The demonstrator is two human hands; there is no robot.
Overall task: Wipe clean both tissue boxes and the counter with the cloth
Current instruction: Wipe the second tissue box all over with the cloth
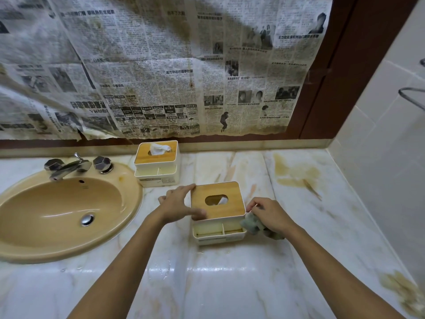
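From my head view, my left hand [181, 203] lay against the left side of the near tissue box [218, 196]. Its forefinger reached along the far corner of the wooden lid and its thumb rested on the near corner, fingers fairly straight, bracing rather than clutching. My right hand [269, 212] was curled round the bunched grey-green cloth [258, 226] and pressed it to the right end of that box, by its open front tray. The box stood on the marble tabletop [230, 277], right of the tan sink [57, 217]. The far tissue box [157, 163] sat at the back beneath the newspaper [161, 65], a tissue poking out. Yellow-brown stains [296, 173] marked the tabletop further right.
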